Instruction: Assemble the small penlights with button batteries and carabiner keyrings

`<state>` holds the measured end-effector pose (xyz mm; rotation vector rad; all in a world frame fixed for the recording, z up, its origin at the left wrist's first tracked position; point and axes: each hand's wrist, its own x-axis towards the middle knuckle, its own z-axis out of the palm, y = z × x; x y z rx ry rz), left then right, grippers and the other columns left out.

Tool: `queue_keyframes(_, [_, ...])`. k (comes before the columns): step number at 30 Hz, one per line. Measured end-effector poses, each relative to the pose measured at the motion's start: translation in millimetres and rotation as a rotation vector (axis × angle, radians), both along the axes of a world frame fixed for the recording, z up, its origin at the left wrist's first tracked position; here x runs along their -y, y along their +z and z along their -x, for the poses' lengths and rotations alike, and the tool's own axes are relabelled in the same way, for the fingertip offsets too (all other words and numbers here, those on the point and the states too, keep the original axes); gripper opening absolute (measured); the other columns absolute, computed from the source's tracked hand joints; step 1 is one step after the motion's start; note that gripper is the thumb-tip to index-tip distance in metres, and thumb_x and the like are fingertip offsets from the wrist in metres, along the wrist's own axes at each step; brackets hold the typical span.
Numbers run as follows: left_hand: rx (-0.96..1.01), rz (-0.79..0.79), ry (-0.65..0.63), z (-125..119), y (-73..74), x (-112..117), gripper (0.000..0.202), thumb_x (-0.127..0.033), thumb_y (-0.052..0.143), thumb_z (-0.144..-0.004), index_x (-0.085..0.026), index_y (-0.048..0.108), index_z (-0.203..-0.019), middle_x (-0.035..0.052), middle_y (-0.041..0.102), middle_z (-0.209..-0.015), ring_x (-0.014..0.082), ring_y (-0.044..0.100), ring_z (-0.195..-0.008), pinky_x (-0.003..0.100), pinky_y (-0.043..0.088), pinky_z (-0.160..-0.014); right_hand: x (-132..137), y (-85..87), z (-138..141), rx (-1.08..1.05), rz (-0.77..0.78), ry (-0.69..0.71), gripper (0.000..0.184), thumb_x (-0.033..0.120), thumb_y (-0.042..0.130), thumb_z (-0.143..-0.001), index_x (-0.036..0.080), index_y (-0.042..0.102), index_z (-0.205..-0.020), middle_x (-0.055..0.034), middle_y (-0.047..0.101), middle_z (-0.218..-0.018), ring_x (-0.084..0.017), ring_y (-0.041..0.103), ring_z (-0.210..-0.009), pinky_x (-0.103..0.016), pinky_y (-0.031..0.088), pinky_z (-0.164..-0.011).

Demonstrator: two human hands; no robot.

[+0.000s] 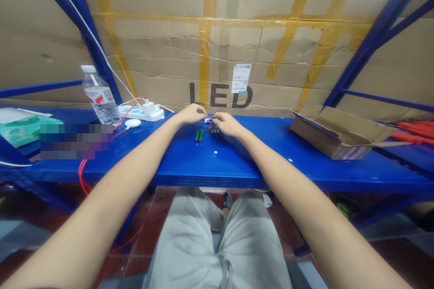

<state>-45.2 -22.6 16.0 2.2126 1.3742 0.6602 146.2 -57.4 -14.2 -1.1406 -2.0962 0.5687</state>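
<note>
Both hands are close together over the far middle of the blue table. My left hand [191,114] has its fingers curled down and pinched at the left end of some blue-purple batteries [208,121]; whether it grips one is hard to see. From the right, my right hand [228,124] closes thumb and fingertips around a small green battery [214,118], partly hidden by the fingers. Two green batteries [199,136] lie side by side just in front of my left hand. Under my right fingertips, several batteries [214,131] are grouped with their round ends facing me.
An open cardboard box [339,142] stands on the table [210,167] at right. To the left are a water bottle [100,99], a power strip [154,114], a white round charger [132,123] and red cables. A large carton [162,58] marked LED rises behind, between blue posts.
</note>
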Motion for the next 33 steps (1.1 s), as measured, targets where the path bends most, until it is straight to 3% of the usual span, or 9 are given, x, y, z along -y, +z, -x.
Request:
queue_keyframes(3, [0.172,-0.046,-0.180,-4.5,3.8,2.9,0.019,-0.019,0.064,-0.076,-0.013,0.073,-0.092,0.0045,0.071,-0.080,0.0132,0.062,-0.073,0.024,0.047,-0.071,-2.4,0.8,-2.6,-0.047,-0.013,0.012,0.018,0.014,0.047,-0.095,0.015,0.064,-0.089,-0.0070,0.077,-0.092,-0.018,0.069,-0.089,-0.029,0.048,-0.084])
queue_keyframes(6, [0.262,-0.007,-0.247,-8.8,5.5,8.6,0.020,-0.016,0.065,-0.078,-0.012,0.070,-0.097,0.0045,0.070,-0.081,0.0132,0.063,-0.073,0.026,0.050,-0.071,-3.6,1.7,-5.3,-0.122,-0.005,0.022,0.019,0.014,0.048,-0.095,0.014,0.066,-0.090,-0.0072,0.077,-0.090,-0.018,0.069,-0.089,-0.029,0.049,-0.085])
queue_keyframes(11, [0.334,0.000,-0.262,-11.3,3.1,11.0,0.016,-0.015,0.071,-0.076,-0.010,0.068,-0.090,0.0041,0.069,-0.075,0.0134,0.064,-0.071,0.028,0.052,-0.072,-3.3,3.0,-8.2,-0.131,0.008,-0.042,0.021,0.020,0.053,-0.094,0.016,0.061,-0.075,-0.0051,0.073,-0.077,-0.017,0.065,-0.074,-0.030,0.051,-0.078])
queue_keyframes(15, [0.362,-0.061,-0.219,-12.3,1.2,7.8,0.009,-0.013,0.070,-0.076,-0.010,0.067,-0.084,0.0018,0.065,-0.067,0.0115,0.061,-0.065,0.026,0.050,-0.068,-4.6,3.0,-7.0,-0.363,0.107,-0.011,0.009,0.023,0.060,-0.091,0.020,0.053,-0.088,0.0020,0.064,-0.064,-0.015,0.064,-0.064,-0.029,0.054,-0.068])
queue_keyframes(18, [0.421,-0.073,-0.184,-12.8,1.5,6.7,0.008,-0.014,0.070,-0.076,-0.010,0.066,-0.082,0.0023,0.066,-0.069,0.0115,0.061,-0.066,0.027,0.050,-0.069,-4.6,4.0,-6.2,-0.536,0.139,0.045,0.019,0.027,0.064,-0.090,0.024,0.045,-0.096,0.0058,0.062,-0.063,-0.014,0.064,-0.060,-0.029,0.056,-0.063])
queue_keyframes(24, [0.480,-0.127,-0.151,-13.0,1.0,4.3,0.010,-0.017,0.072,-0.076,-0.010,0.067,-0.081,0.0055,0.069,-0.074,0.0120,0.063,-0.068,0.027,0.051,-0.070,-4.7,5.7,-9.1,-0.638,0.100,0.072,0.023,0.032,0.071,-0.086,0.022,0.050,-0.089,0.0002,0.067,-0.066,-0.016,0.067,-0.060,-0.029,0.056,-0.056])
queue_keyframes(33, [0.406,-0.356,-0.175,-20.7,-4.5,8.6,0.010,-0.022,0.069,-0.077,-0.012,0.068,-0.080,0.0047,0.071,-0.077,0.0138,0.062,-0.072,0.027,0.048,-0.069,-8.5,6.4,-10.9,-0.679,0.102,0.045,0.022,0.028,0.073,-0.084,0.019,0.054,-0.078,0.0043,0.059,-0.052,-0.012,0.058,-0.043,-0.025,0.054,-0.041])
